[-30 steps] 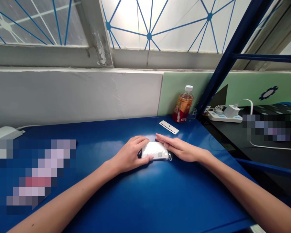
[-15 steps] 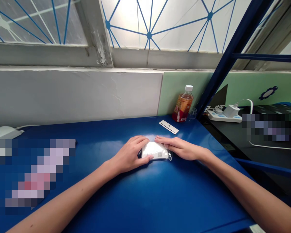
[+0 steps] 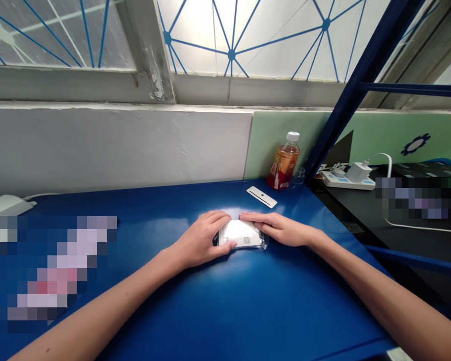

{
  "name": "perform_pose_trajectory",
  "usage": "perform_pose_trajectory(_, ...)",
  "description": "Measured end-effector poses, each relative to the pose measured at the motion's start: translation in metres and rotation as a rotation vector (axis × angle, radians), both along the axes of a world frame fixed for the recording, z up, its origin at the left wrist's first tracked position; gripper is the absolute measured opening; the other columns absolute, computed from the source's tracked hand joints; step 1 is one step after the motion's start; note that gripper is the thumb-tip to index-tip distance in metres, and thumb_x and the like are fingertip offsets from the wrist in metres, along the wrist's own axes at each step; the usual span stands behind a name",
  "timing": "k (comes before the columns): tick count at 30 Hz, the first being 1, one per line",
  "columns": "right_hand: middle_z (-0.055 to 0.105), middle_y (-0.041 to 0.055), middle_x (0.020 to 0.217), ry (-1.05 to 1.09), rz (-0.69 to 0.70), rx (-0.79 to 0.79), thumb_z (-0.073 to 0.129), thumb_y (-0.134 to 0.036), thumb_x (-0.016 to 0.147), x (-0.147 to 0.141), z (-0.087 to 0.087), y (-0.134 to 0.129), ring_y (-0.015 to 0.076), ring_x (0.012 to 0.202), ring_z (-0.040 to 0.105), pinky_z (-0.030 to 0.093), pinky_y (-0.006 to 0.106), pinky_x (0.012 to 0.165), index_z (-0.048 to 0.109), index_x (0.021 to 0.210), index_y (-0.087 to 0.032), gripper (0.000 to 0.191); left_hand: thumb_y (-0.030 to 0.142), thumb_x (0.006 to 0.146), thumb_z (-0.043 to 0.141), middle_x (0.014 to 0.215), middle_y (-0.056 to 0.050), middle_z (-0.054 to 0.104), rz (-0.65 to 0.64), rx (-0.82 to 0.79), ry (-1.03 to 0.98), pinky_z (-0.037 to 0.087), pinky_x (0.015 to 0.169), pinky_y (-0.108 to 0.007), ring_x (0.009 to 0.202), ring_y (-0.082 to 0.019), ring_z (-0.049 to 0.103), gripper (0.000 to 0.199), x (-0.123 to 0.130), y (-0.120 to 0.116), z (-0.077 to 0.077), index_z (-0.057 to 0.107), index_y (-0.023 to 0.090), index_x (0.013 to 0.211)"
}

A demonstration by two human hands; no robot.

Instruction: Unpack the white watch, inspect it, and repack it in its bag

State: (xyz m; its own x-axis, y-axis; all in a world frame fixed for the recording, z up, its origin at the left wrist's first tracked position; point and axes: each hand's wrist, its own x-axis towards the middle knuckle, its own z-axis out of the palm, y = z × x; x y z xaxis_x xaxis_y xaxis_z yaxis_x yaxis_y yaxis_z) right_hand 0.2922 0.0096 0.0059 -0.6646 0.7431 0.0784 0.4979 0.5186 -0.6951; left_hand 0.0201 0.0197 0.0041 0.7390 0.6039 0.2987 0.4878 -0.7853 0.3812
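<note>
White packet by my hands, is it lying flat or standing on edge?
Flat, it seems: the white packet shows its broad printed face upward on the blue table, your left hand across its left end.

Head-worn view, facing forward and down, desk (image 3: pixel 210 311) seemingly near

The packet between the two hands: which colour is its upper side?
The packet is mostly white on top; the head view shows it best.
</note>
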Motion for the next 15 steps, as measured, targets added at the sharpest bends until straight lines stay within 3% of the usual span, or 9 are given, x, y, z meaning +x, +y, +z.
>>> perform_pose_trajectory(6,0.06,0.0082,0.137,0.028,-0.059,0.16,0.043,-0.003,0.083,-0.0029,0.0049,-0.0024,0.0227,0.128,0.054,0.042,0.044,0.109,0.061,0.127,-0.021,0.051,0.044,0.088,0.06,0.131,-0.015,0.059,0.019,0.009,0.016,0.044,0.103,-0.048,0.123,-0.032,0.052,0.048,-0.001,-0.001,-0.001,0.055,0.016,0.127)
perform_pose_trajectory(11,0.064,0.0097,0.12,-0.003,-0.129,0.344,0.052,-0.003,0.077,0.0,0.007,-0.0012,0.0248,0.114,0.061,0.05,0.041,0.097,0.067,0.097,-0.022,0.032,0.039,0.09,0.055,0.126,-0.016,0.059,0.043,0.038,0.003,0.045,0.102,-0.047,0.121,-0.031,0.052,0.039,0.0001,-0.001,-0.001,0.056,0.015,0.12)
perform_pose_trajectory(15,0.066,0.0077,0.098,-0.068,-0.155,0.399,0.056,-0.006,0.077,-0.0009,0.0066,-0.0014,0.0231,0.097,0.063,0.053,0.038,0.085,0.066,0.084,-0.022,0.02,0.037,0.088,0.056,0.125,-0.017,0.058,0.068,0.051,0.015,0.045,0.101,-0.048,0.121,-0.032,0.051,0.036,0.0008,-0.0013,-0.0013,0.054,0.014,0.116)
